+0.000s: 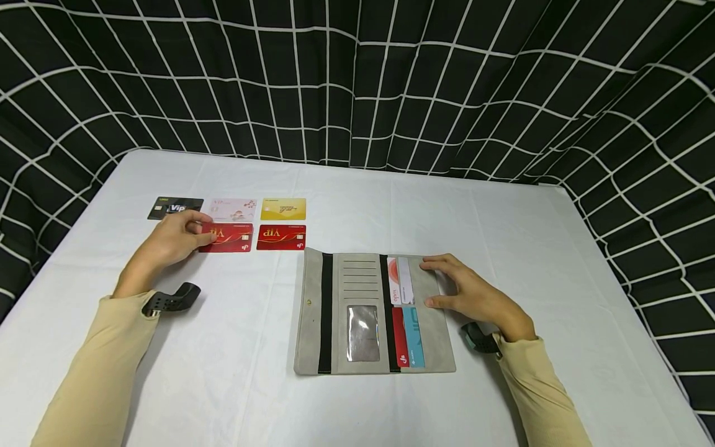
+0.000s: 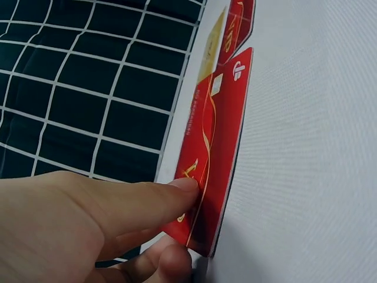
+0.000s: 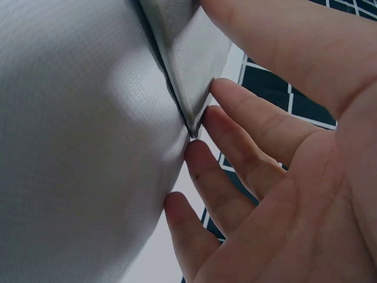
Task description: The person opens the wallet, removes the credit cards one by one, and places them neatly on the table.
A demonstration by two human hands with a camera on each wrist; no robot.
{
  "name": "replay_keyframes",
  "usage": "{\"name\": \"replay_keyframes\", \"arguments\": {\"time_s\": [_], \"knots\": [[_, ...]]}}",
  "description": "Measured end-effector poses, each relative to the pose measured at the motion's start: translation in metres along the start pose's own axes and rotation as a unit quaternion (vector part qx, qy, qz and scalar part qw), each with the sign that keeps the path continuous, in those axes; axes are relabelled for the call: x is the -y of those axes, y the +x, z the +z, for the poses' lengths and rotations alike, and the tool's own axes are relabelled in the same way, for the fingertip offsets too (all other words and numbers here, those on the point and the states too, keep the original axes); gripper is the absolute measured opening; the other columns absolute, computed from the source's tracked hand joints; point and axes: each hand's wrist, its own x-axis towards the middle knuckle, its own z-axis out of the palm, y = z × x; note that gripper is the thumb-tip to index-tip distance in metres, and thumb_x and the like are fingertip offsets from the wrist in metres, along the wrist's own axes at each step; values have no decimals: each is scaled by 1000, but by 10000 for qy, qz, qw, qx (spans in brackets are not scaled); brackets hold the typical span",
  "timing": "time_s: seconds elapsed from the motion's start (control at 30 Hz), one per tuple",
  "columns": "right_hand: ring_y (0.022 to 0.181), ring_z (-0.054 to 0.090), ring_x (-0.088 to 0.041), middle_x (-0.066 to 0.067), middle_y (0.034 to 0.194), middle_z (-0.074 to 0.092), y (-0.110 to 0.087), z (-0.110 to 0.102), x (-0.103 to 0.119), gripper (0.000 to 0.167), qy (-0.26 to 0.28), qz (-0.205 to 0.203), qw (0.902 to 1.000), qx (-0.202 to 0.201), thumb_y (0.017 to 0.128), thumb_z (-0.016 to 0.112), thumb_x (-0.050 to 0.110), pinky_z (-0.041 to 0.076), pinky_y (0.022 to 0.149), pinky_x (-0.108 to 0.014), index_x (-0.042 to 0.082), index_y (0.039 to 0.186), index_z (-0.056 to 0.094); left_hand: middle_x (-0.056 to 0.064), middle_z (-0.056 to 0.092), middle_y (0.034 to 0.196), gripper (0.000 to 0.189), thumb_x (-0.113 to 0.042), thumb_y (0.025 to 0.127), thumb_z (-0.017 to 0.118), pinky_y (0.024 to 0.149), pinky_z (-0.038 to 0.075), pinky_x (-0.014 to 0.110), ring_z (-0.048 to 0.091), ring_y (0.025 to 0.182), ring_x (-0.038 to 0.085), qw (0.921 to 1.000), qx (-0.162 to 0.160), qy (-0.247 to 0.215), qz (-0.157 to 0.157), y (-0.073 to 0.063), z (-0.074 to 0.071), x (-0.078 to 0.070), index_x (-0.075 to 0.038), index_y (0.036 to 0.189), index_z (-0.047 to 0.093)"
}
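Observation:
My left hand [image 1: 172, 241] pinches the end of a red VIP card [image 1: 233, 238], with the thumb on the printed face and fingertips at its end edge in the left wrist view. A second red VIP card [image 1: 282, 237] lies to its right. My right hand [image 1: 475, 293] rests at the right edge of an opened grey wallet [image 1: 438, 347], thumb and index finger on the flap, other fingertips along its edge in the right wrist view. Two cards, white [image 1: 394, 288] and lilac-white [image 1: 405, 285], fill the flap's upper slots; a red card [image 1: 400, 344] and a blue card [image 1: 414, 341] fill the lower.
Behind the red cards lie a black VIP card [image 1: 167, 203], partly covered by the left hand, a pale pink card [image 1: 234, 208] and a gold card [image 1: 283, 210]. White cloth covers the table [image 1: 223, 385]. A black white-gridded curtain [image 1: 335, 81] hangs along its back and sides.

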Motion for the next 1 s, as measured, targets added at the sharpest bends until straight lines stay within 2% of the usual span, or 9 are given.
{"name": "replay_keyframes", "arguments": {"time_s": [0.2, 0.57, 0.77, 1.0], "knots": [[136, 37, -35, -17, 149, 40, 0, -1, 1, 69, 32, 36, 10000, 0, 82, 80, 14, 28, 114, -60, 0, 142, 48, 22, 54, 106, 47, -19, 93, 64, 78, 33, 34, 49, 99, 33, 9999, -112, 8, 40, 0, 1, 1, 7, 130, 51], [135, 38, -36, -18, 149, 40, -1, -2, 0, 68, -13, 6, 10000, 2, 83, 80, 15, 28, 113, -60, 0, 142, 48, 21, 55, 104, 44, -18, 93, 65, 76, 33, 34, 49, 96, 32, 9997, -244, 64, 47, 0, 3, 0, 7, 127, 52], [136, 37, -35, -17, 149, 40, -1, -2, 0, 68, 24, 16, 10000, 11, 83, 80, 14, 27, 114, -59, 0, 142, 48, 22, 57, 106, 45, -19, 94, 65, 78, 33, 35, 50, 98, 33, 9993, -335, 26, 173, 0, 2, -2, 6, 129, 51], [136, 37, -35, -17, 150, 39, 0, -2, -1, 69, 44, 37, 10000, 11, 82, 80, 13, 27, 114, -58, 0, 142, 48, 20, 58, 106, 41, -19, 95, 64, 79, 35, 35, 52, 101, 32, 9984, -399, -58, 391, -2, 6, -12, 3, 129, 54]]}}
